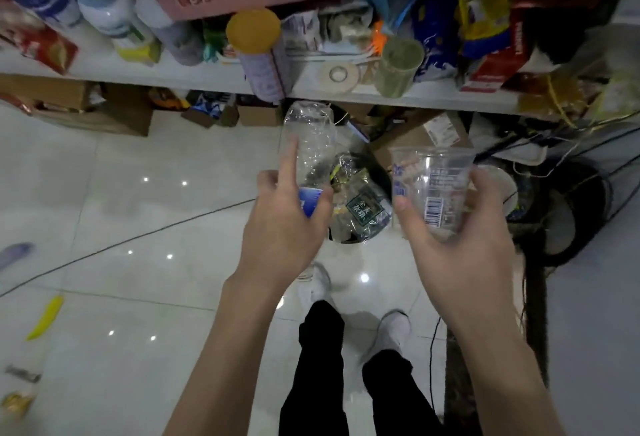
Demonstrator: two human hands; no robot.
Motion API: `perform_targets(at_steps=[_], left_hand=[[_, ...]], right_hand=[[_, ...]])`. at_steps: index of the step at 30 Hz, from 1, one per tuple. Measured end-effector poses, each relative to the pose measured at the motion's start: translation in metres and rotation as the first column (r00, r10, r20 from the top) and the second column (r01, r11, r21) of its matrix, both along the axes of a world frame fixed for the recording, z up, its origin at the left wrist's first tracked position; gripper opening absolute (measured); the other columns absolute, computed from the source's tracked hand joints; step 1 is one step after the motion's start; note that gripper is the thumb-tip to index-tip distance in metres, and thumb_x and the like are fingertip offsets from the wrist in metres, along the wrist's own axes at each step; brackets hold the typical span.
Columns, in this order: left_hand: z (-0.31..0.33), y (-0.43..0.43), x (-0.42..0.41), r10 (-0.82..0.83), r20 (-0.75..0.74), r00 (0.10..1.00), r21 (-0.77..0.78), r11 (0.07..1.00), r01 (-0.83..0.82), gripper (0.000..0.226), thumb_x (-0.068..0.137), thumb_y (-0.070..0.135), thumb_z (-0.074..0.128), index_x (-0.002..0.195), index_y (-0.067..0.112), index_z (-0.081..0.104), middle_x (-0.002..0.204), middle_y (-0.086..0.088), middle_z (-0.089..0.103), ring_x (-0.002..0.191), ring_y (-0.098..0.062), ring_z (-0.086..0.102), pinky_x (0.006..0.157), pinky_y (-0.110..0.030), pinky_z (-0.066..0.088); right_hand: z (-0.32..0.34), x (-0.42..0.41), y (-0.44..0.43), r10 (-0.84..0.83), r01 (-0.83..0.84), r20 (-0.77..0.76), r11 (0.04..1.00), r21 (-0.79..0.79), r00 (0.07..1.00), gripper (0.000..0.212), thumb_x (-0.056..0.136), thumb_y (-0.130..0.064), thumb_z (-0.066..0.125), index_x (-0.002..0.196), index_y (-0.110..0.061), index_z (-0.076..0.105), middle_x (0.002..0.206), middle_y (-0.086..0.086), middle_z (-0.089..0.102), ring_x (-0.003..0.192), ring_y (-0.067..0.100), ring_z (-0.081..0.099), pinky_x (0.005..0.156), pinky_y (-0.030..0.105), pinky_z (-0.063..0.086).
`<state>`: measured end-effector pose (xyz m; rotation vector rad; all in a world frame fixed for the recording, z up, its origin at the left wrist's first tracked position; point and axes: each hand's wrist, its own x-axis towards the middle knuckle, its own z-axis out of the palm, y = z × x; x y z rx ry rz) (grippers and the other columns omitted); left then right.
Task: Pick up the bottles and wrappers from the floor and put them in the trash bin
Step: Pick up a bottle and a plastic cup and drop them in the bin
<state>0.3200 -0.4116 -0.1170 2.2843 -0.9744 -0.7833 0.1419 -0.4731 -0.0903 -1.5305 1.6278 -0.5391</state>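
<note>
Left hand: Your left hand [287, 220] grips a crumpled clear bottle [311, 144] with a blue label. The thumb and lower fingers wrap round it, and the index finger lies straight up its side.
Right hand: Your right hand [450, 241] holds a clear plastic cup [433, 186] with printed markings. The thumb is on the near side and the fingers curl round the far side.
Where they are: Both are held in the air over the trash bin [379, 172], the bottle above its left side and the cup above its right.
Trash bin: It is dark and stands on the floor between your hands, just in front of the shelf. Crinkled film and a green-labelled packet lie inside.
Left on the floor: A yellow wrapper [46, 317] lies far to the left, well apart from the bin. More wrappers [20, 375] sit at the lower left edge.
Edges: A white shelf edge [173, 78] runs across the view, just beyond the bin. Cardboard boxes [104, 113] stand under it on the left.
Open room: Glossy floor tiles [138, 165] spread wide to your left, crossed by a thin cable [138, 237].
Right side: A dark round wire-framed object [568, 213] and loose cords crowd close to the bin.
Feet: Your white shoes [394, 331] stand near the bin.
Hidden: Your left hand covers the bottle's lower part, and your hands and the litter hide most of the bin's rim.
Hard to make out: A purple thing [15, 252] at the left edge is blurred. The lower-left wrappers are partly cut off.
</note>
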Motion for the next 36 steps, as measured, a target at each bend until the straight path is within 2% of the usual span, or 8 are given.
perform_targets(at_steps=[7, 13, 19, 22, 24, 27, 32, 36], left_hand=[[-0.155, -0.004, -0.005, 0.025, -0.042, 0.999, 0.144, 0.989, -0.018, 0.079, 0.095, 0.047, 0.057, 0.156, 0.044, 0.007, 0.115, 0.006, 0.033, 0.095, -0.013, 0.048, 0.081, -0.029, 0.041], [-0.265, -0.012, 0.007, 0.039, -0.085, 0.996, 0.174, 0.984, -0.024, 0.079, 0.096, 0.046, 0.057, 0.156, 0.044, 0.007, 0.114, 0.007, 0.030, 0.090, -0.009, 0.044, 0.081, -0.028, 0.040], [-0.343, -0.035, 0.012, 0.070, -0.099, 0.993, 0.163, 0.985, -0.054, 0.081, 0.095, 0.045, 0.059, 0.158, 0.036, 0.009, 0.113, 0.006, 0.036, 0.090, -0.014, 0.053, 0.083, -0.032, 0.043], [-0.365, -0.043, 0.012, 0.071, -0.115, 0.991, 0.144, 0.988, -0.054, 0.077, 0.094, 0.047, 0.059, 0.157, 0.034, 0.016, 0.127, -0.004, 0.046, 0.107, -0.023, 0.058, 0.096, -0.044, 0.050], [-0.372, -0.043, 0.013, 0.061, -0.094, 0.994, 0.137, 0.989, -0.048, 0.070, 0.095, 0.045, 0.058, 0.154, 0.029, 0.025, 0.132, -0.006, 0.047, 0.113, -0.024, 0.056, 0.099, -0.044, 0.048], [-0.373, -0.036, 0.015, 0.070, -0.067, 0.995, 0.155, 0.986, -0.059, 0.060, 0.096, 0.045, 0.056, 0.149, 0.024, 0.036, 0.136, -0.004, 0.046, 0.112, -0.024, 0.057, 0.098, -0.041, 0.048], [-0.368, -0.028, 0.018, 0.103, -0.068, 0.992, 0.180, 0.980, -0.089, 0.058, 0.096, 0.047, 0.053, 0.147, 0.023, 0.040, 0.141, -0.004, 0.044, 0.111, -0.023, 0.059, 0.097, -0.040, 0.049], [-0.346, -0.023, 0.016, 0.113, -0.062, 0.992, 0.173, 0.980, -0.101, 0.055, 0.096, 0.048, 0.053, 0.144, 0.023, 0.043, 0.141, -0.002, 0.045, 0.112, -0.023, 0.060, 0.094, -0.040, 0.051]], right_hand=[[-0.150, 0.011, -0.002, 0.025, -0.024, -0.008, 0.999, 0.039, 1.000, 0.083, 0.076, -0.067, 0.070, 0.145, -0.035, 0.039, 0.135, -0.008, 0.058, 0.119, 0.014, 0.061, 0.097, 0.045, 0.053], [-0.265, 0.032, -0.007, 0.009, -0.007, -0.046, 0.999, 0.052, 0.999, 0.086, 0.077, -0.063, 0.073, 0.148, -0.030, 0.036, 0.139, -0.008, 0.055, 0.120, 0.012, 0.060, 0.099, 0.037, 0.051], [-0.346, 0.051, -0.020, 0.008, -0.003, -0.071, 0.998, 0.058, 0.997, 0.089, 0.077, -0.061, 0.076, 0.149, -0.029, 0.035, 0.138, -0.011, 0.053, 0.122, 0.011, 0.058, 0.102, 0.042, 0.051], [-0.370, 0.055, -0.025, 0.018, -0.012, -0.092, 0.998, 0.063, 0.996, 0.092, 0.074, -0.066, 0.075, 0.149, -0.033, 0.034, 0.139, -0.013, 0.052, 0.122, 0.009, 0.057, 0.102, 0.042, 0.051], [-0.379, 0.054, -0.027, 0.027, -0.019, -0.113, 0.997, 0.073, 0.993, 0.094, 0.073, -0.070, 0.073, 0.150, -0.034, 0.032, 0.139, -0.014, 0.052, 0.121, 0.009, 0.058, 0.100, 0.042, 0.052], [-0.384, 0.052, -0.025, 0.053, -0.043, -0.157, 0.997, 0.065, 0.986, 0.090, 0.076, -0.067, 0.072, 0.150, -0.033, 0.034, 0.140, -0.013, 0.051, 0.123, 0.010, 0.056, 0.102, 0.042, 0.051], [-0.378, 0.053, -0.020, 0.066, -0.062, -0.179, 0.998, 0.029, 0.982, 0.084, 0.080, -0.059, 0.071, 0.150, -0.026, 0.037, 0.136, -0.007, 0.052, 0.123, 0.017, 0.057, 0.103, 0.045, 0.049], [-0.357, 0.051, -0.021, 0.066, -0.062, -0.165, 0.998, 0.031, 0.984, 0.079, 0.082, -0.057, 0.072, 0.148, -0.027, 0.040, 0.134, -0.009, 0.053, 0.123, 0.014, 0.056, 0.102, 0.044, 0.050]])
